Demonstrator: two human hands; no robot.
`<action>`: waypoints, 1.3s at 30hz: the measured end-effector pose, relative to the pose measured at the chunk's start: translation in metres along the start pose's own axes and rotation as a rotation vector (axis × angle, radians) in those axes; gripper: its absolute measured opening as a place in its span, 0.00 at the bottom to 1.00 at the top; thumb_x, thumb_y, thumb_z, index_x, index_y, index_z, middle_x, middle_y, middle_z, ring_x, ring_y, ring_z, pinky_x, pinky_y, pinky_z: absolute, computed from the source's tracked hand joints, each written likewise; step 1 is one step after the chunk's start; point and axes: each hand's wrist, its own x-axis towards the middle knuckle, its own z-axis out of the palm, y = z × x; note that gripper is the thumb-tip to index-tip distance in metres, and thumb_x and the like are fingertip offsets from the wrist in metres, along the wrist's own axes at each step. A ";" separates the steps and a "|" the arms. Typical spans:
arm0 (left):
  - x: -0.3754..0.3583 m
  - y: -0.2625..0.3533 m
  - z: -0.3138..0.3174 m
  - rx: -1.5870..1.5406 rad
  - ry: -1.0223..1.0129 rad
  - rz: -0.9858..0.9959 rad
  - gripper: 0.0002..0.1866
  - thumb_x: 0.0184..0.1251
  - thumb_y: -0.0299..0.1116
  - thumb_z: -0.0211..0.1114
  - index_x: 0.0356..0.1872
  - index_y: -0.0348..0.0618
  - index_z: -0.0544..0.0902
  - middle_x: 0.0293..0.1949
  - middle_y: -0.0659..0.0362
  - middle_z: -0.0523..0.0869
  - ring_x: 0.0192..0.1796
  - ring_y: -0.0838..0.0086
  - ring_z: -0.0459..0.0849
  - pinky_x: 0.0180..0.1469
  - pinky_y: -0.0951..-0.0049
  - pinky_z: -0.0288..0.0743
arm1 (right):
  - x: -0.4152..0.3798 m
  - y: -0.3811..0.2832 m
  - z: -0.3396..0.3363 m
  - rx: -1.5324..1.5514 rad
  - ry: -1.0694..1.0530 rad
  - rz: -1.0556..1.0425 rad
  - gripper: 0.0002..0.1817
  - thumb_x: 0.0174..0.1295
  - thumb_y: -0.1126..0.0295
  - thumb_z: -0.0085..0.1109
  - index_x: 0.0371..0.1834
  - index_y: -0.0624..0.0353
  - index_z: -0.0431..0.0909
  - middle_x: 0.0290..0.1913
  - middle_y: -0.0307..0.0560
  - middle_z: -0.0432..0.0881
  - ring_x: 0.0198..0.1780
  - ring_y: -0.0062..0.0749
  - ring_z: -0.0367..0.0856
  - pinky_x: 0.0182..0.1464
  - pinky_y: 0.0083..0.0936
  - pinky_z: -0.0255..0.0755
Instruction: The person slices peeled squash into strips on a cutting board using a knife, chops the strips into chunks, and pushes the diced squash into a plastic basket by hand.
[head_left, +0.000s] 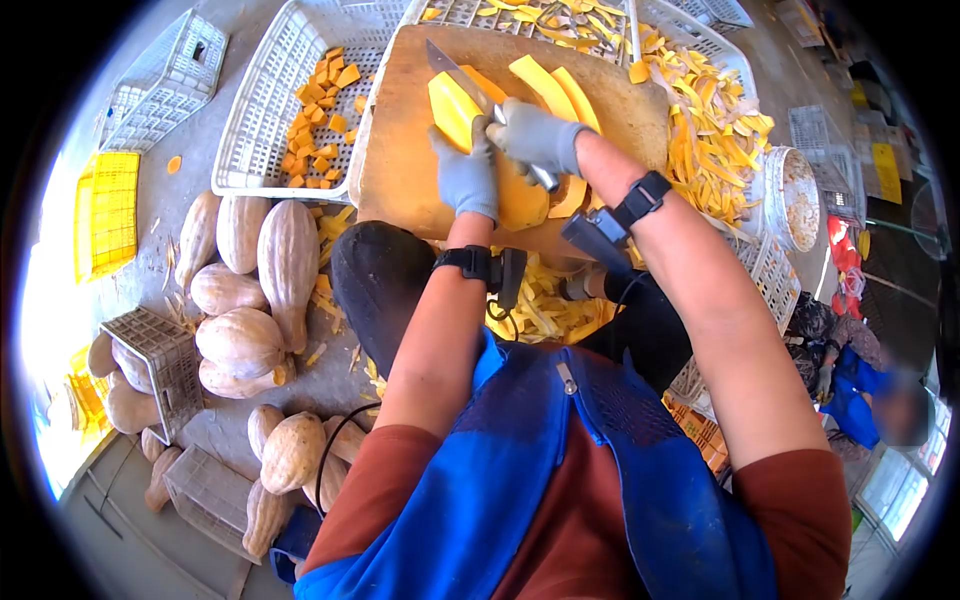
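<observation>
In a grey glove, my left hand grips the near end of a peeled yellow squash piece on the wooden cutting board. My right hand, also gloved, is closed round the handle of a knife. Its blade points to the upper left and lies along the right side of that piece, close to my left fingers. Right of the knife are long peeled squash pieces. Another peeled squash piece rests under and beside my hands, partly hidden by them.
A white crate with orange squash cubes stands left of the board. Peelings fill a crate at right, beside a white bucket. Whole squashes lie on the floor at left. Another person is at far right.
</observation>
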 end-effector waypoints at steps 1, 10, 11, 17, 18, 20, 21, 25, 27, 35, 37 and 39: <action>0.003 0.000 0.001 0.043 0.023 0.007 0.48 0.59 0.63 0.60 0.70 0.36 0.57 0.51 0.38 0.80 0.51 0.52 0.82 0.52 0.64 0.74 | -0.001 -0.006 -0.011 -0.001 -0.046 0.011 0.16 0.67 0.61 0.46 0.48 0.63 0.64 0.26 0.44 0.72 0.19 0.26 0.72 0.20 0.29 0.74; -0.007 0.006 0.004 -0.041 0.065 -0.038 0.45 0.61 0.60 0.60 0.70 0.37 0.58 0.56 0.39 0.78 0.56 0.52 0.79 0.57 0.64 0.71 | -0.112 0.029 -0.002 0.012 -0.005 0.083 0.15 0.67 0.64 0.44 0.45 0.68 0.65 0.23 0.47 0.74 0.19 0.31 0.75 0.18 0.31 0.72; -0.006 0.004 0.005 -0.041 0.069 -0.042 0.45 0.61 0.60 0.60 0.70 0.37 0.58 0.56 0.39 0.78 0.56 0.52 0.79 0.57 0.64 0.71 | -0.120 0.033 0.003 0.025 0.017 0.097 0.15 0.67 0.64 0.44 0.46 0.68 0.64 0.23 0.48 0.74 0.19 0.32 0.75 0.18 0.31 0.72; -0.006 0.012 0.002 0.102 0.027 -0.048 0.39 0.62 0.63 0.56 0.60 0.36 0.68 0.52 0.39 0.79 0.53 0.48 0.79 0.55 0.58 0.71 | -0.124 0.041 0.005 0.062 -0.017 0.115 0.16 0.67 0.63 0.44 0.49 0.65 0.63 0.28 0.43 0.69 0.17 0.24 0.71 0.15 0.24 0.69; -0.003 0.016 0.001 0.221 0.021 0.000 0.39 0.62 0.63 0.56 0.58 0.36 0.69 0.52 0.39 0.79 0.53 0.48 0.79 0.54 0.58 0.71 | -0.124 0.042 0.002 0.065 -0.019 0.117 0.16 0.67 0.63 0.44 0.48 0.65 0.63 0.28 0.43 0.68 0.17 0.24 0.71 0.15 0.24 0.69; -0.002 0.017 -0.004 0.463 0.012 0.082 0.37 0.62 0.63 0.55 0.56 0.36 0.70 0.51 0.39 0.78 0.52 0.47 0.79 0.54 0.56 0.72 | -0.122 0.047 0.000 0.140 -0.066 0.122 0.15 0.67 0.63 0.44 0.47 0.64 0.63 0.27 0.43 0.68 0.17 0.24 0.70 0.15 0.24 0.69; -0.002 0.013 -0.002 0.468 0.067 0.119 0.37 0.62 0.63 0.55 0.57 0.37 0.70 0.51 0.39 0.78 0.53 0.47 0.78 0.54 0.56 0.72 | -0.121 0.049 0.002 0.180 -0.096 0.123 0.14 0.67 0.63 0.44 0.47 0.63 0.63 0.27 0.43 0.68 0.17 0.24 0.70 0.15 0.25 0.69; 0.001 -0.005 0.005 0.433 0.203 0.237 0.39 0.62 0.62 0.56 0.65 0.42 0.66 0.51 0.40 0.75 0.53 0.47 0.77 0.55 0.56 0.71 | -0.123 0.049 0.025 0.227 -0.009 0.147 0.14 0.67 0.63 0.45 0.46 0.62 0.63 0.25 0.42 0.68 0.17 0.24 0.69 0.16 0.27 0.69; 0.000 -0.006 0.004 0.375 0.192 0.240 0.39 0.62 0.61 0.56 0.68 0.46 0.64 0.51 0.40 0.74 0.52 0.48 0.77 0.55 0.57 0.71 | -0.120 0.056 0.042 0.231 0.043 0.143 0.14 0.67 0.62 0.46 0.46 0.62 0.63 0.24 0.41 0.68 0.17 0.25 0.69 0.17 0.29 0.69; 0.002 -0.021 0.003 0.256 0.207 0.335 0.27 0.67 0.51 0.56 0.63 0.51 0.73 0.47 0.43 0.76 0.49 0.50 0.76 0.53 0.57 0.71 | -0.072 0.121 0.148 -0.224 0.428 -0.070 0.16 0.61 0.67 0.51 0.44 0.67 0.60 0.27 0.73 0.77 0.29 0.67 0.78 0.33 0.54 0.70; 0.013 -0.036 0.005 0.254 0.254 0.425 0.25 0.67 0.49 0.57 0.61 0.50 0.75 0.46 0.43 0.76 0.49 0.49 0.77 0.52 0.57 0.71 | -0.075 0.111 0.150 -0.098 0.422 -0.052 0.14 0.61 0.68 0.47 0.44 0.68 0.62 0.32 0.75 0.78 0.39 0.69 0.78 0.41 0.55 0.71; 0.014 -0.043 0.008 0.239 0.259 0.489 0.24 0.68 0.47 0.56 0.60 0.45 0.74 0.48 0.40 0.76 0.50 0.47 0.76 0.54 0.57 0.70 | -0.080 0.117 0.140 0.030 0.425 -0.024 0.15 0.63 0.64 0.48 0.43 0.66 0.63 0.33 0.73 0.78 0.39 0.69 0.78 0.41 0.55 0.70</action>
